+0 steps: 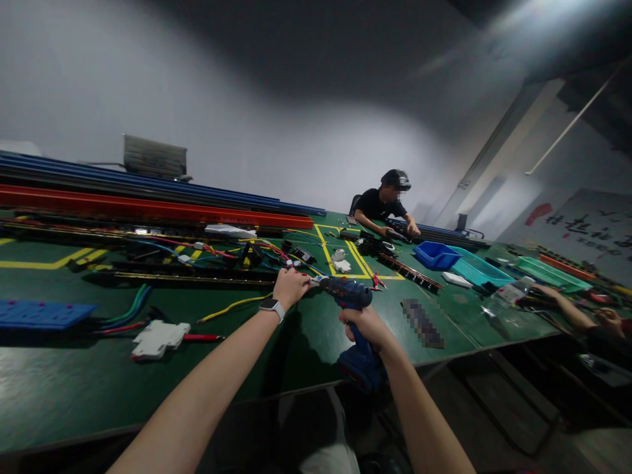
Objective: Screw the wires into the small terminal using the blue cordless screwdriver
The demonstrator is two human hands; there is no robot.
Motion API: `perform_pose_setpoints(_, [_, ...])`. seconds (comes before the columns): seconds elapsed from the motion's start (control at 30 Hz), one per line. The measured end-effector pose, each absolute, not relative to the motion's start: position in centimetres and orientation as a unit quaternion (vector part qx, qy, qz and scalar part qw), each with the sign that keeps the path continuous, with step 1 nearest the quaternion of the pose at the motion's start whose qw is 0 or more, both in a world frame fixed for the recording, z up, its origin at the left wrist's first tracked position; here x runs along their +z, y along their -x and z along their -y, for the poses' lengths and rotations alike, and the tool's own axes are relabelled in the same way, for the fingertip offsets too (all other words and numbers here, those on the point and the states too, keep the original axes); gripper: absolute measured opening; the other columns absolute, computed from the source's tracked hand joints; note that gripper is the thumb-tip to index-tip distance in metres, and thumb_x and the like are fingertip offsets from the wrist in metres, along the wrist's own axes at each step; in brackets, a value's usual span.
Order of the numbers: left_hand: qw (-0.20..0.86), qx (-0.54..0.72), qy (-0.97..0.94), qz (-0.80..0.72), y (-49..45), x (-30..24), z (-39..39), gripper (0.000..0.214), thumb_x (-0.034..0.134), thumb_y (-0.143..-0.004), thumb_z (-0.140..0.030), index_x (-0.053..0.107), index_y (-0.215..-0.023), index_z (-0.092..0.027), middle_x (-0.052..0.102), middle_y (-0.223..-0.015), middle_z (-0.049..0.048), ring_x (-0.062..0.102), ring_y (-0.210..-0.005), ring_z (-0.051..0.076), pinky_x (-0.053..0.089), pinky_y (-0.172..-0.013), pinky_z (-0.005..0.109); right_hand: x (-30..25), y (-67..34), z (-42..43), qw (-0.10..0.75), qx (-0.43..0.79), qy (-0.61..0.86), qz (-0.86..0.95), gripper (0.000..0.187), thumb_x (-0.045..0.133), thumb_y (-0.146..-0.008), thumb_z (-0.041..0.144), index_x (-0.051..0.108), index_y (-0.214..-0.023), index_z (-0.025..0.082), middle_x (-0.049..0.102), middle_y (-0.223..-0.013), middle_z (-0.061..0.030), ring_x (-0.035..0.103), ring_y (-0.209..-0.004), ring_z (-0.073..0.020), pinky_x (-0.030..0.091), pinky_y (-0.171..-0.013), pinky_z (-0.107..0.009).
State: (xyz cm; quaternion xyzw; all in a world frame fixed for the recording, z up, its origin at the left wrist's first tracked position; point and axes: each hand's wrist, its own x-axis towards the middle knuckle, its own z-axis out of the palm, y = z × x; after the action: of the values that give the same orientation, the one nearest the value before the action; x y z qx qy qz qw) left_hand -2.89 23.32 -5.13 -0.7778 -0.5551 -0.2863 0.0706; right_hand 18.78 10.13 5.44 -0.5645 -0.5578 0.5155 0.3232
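Note:
My right hand [366,325] is wrapped round the grip of a blue cordless drill [351,293], whose nose points left. At the drill's tip my left hand [290,288], with a watch on the wrist, has its fingers closed on something small, mostly hidden by the fingers. Just beyond the left hand, red, blue and yellow wires [217,251] run among black parts. A yellow wire [232,306] ends near the left wrist. Closer to me lies a white circuit breaker [158,339] with a red wire attached.
A blue power strip [47,315] lies at the left, with long orange rails [148,209] behind. At the right stand a blue bin [436,255] and a teal tray [476,268]. A co-worker [382,207] sits across the green table [306,359]; another person's arm [567,308] reaches in from the right.

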Motion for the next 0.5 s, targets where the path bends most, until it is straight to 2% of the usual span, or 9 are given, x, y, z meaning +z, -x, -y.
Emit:
perform_pose_setpoints(0.27, [0.085,-0.278,0.777,0.558,2.92,-5.27,-23.37,0.040,0.048,-0.092,-0.058,0.076,-0.093,-0.030,0.074,-0.090,0.0100,0.057,-0.097,0.028,0.028,-0.084,0.042,5.57,-18.67,-10.09,0.335,0.503,0.556,0.570,0.013,0.061,-0.065,0.021,0.048,-0.064,0.020,0.046,-0.045,0.0059,0.048,-0.036,-0.0111,0.032,-0.037,-0.022])
perform_pose_setpoints(0.5, [0.093,-0.291,0.773,0.556,2.85,-5.81,-23.67,0.039,0.047,-0.092,-0.058,0.076,-0.097,-0.032,0.075,-0.091,0.0088,0.056,-0.096,0.027,0.028,-0.084,0.042,5.55,-18.59,-10.00,0.335,0.507,0.558,0.565,0.014,0.060,-0.065,0.021,0.047,-0.064,0.020,0.045,-0.044,0.0061,0.046,-0.035,-0.0101,0.031,-0.037,-0.021])
